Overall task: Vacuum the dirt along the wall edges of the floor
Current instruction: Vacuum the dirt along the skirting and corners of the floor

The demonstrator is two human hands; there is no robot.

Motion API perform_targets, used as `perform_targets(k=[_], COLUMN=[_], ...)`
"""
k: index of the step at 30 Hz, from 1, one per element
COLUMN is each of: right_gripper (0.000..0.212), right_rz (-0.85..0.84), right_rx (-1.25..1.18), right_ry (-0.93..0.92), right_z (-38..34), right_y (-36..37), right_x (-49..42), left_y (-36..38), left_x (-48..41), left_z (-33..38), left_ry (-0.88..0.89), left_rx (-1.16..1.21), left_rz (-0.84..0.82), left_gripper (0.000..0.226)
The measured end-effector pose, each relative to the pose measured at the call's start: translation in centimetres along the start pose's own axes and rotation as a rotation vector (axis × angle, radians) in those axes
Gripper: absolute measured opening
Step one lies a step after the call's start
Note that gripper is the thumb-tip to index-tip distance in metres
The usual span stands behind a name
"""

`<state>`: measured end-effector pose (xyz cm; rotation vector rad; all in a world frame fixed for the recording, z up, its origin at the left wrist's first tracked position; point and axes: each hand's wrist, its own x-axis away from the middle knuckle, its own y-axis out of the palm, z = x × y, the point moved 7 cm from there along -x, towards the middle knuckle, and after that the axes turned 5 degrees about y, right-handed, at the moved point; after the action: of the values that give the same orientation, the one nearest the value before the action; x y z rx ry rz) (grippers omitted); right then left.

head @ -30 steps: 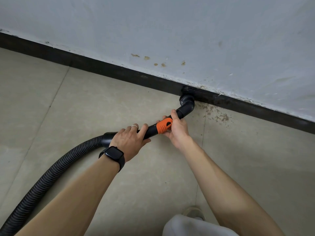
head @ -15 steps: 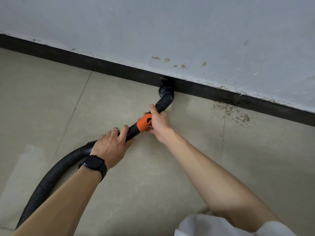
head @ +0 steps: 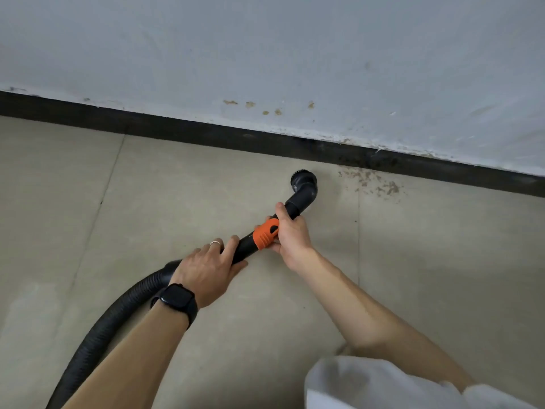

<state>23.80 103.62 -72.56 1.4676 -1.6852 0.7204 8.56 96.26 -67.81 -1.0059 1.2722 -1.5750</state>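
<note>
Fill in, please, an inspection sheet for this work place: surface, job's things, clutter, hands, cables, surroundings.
surface: beige tiled floor; a brown dirt patch lies beside the black baseboard.
job's things: black vacuum wand with orange collar; its brush nozzle is apart from the baseboard, left of the dirt patch.
clutter: nothing seen.
hands: left hand grips the vacuum wand where the ribbed hose joins it; right hand grips it at the orange collar.
cables: no cord seen; the ribbed hose runs off the lower left edge.
surroundings: pale wall with small brown stains; white cloth at the bottom right.
</note>
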Motion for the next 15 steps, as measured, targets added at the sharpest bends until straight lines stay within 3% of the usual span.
perform_targets(k=[7, 15], right_gripper=[0.024, 0.035], right_rz=[0.165, 0.154], right_rx=[-0.041, -0.131], right_ry=[0.048, 0.141], right_z=[5.2, 8.6], right_y=[-7.7, -10.1], right_x=[3.0, 5.0], left_y=[1.3, 1.2], left_x=[2.1, 3.6], left_z=[5.2, 6.5], left_ry=[0.145, 0.241], left_rx=[-0.002, -0.011], left_rz=[-0.058, -0.048], left_gripper=[0.047, 0.047])
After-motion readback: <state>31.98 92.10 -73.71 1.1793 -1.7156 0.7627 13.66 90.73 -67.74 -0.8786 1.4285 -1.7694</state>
